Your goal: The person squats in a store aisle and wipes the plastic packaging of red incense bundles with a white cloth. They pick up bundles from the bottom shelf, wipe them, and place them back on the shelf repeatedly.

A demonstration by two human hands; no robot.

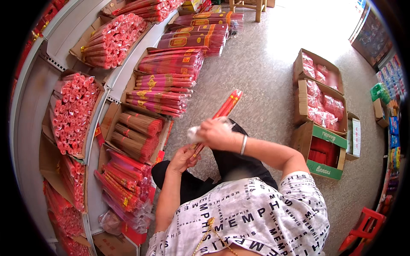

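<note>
My left hand (pixel 182 159) grips the lower end of a red wrapped bundle of sticks (pixel 226 105), which looks like incense in clear plastic with gold bands. The bundle slants up and to the right over my knees. Around its middle my right hand (pixel 215 133) is closed on a white cloth or tissue (pixel 194 133), pressed against the wrapping. This hand is slightly blurred, and its fingers partly hide the cloth and the bundle. A bracelet circles my right wrist.
To the left, shelves (pixel 123 57) carry cardboard boxes of red wrapped bundles and brown incense sticks (pixel 134 134). At right on the speckled floor stand open cartons (pixel 320 128) with red packets. A red plastic stool (pixel 368 222) is at lower right, a wooden stool (pixel 258 11) at the top.
</note>
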